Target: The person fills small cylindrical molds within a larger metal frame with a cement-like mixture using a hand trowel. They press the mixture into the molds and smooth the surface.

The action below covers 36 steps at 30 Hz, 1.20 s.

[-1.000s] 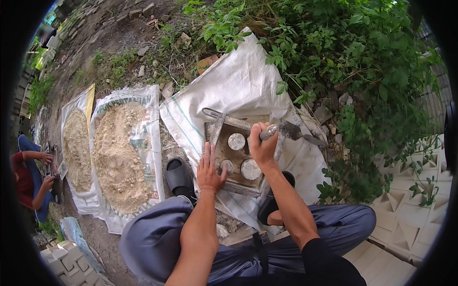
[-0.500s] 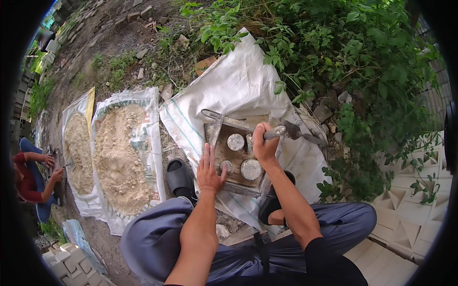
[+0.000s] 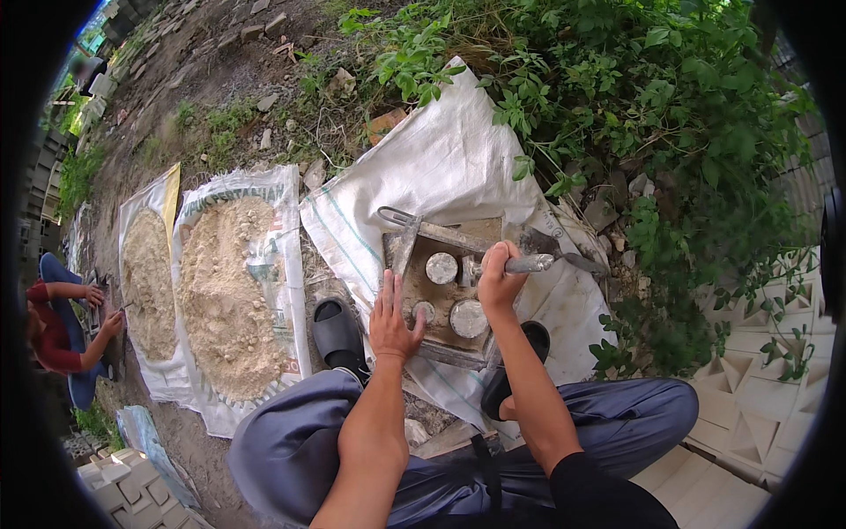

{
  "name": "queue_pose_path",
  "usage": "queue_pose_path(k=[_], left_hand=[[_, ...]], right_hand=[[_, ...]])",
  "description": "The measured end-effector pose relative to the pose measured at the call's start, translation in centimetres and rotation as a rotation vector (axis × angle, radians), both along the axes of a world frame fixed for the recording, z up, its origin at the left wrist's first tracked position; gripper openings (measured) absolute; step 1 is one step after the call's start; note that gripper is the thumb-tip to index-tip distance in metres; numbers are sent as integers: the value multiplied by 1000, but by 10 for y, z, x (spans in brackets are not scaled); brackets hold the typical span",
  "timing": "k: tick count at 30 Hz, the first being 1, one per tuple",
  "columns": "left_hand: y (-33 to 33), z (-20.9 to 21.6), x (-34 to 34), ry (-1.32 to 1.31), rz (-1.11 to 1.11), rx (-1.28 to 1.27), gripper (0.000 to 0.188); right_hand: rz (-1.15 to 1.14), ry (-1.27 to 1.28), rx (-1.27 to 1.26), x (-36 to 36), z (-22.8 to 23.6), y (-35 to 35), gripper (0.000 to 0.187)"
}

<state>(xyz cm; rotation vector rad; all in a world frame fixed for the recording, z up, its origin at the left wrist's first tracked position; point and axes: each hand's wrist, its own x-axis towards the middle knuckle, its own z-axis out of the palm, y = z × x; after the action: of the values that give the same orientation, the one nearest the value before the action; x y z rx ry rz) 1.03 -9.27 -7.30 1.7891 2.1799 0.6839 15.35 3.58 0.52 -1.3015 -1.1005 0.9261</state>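
A square wooden frame with a mud-caked inside lies on a white woven sack in front of me. Several round, pale discs stand within it, the largest disc at the near right. My left hand rests with fingers stretched along the frame's left side, its thumb beside the small disc. In my right hand, over the frame's right part, is a hammer-like tool. Its thick grey handle sticks out to the right; a short blunt end shows left of my fist.
A dark trowel lies right of the frame. To the left are sacks heaped with sandy powder, and beyond them a seated person in a red top. Leafy plants crowd the far right, above stacked pale blocks.
My right hand has shifted slightly right and toward me, and the tool's handle now points more level to the right. My left hand stays on the frame's side.
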Motion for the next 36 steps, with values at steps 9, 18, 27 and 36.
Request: queue_pose_path(k=[9,18,27,36], left_hand=[[2,2,2,-5,3,-26,78],[-2,-3,-1,7,8,-17,79],[2,1,2,-2,6,-5,78],[-3,-2,-4,22,26,-22,77]], right_hand=[[2,-111,44,2,-20,1,30],[18,2,92,5,-15,-5,34],[27,-13,25,9,4,2,34],[67,-68,-44,2,-7,5,31]])
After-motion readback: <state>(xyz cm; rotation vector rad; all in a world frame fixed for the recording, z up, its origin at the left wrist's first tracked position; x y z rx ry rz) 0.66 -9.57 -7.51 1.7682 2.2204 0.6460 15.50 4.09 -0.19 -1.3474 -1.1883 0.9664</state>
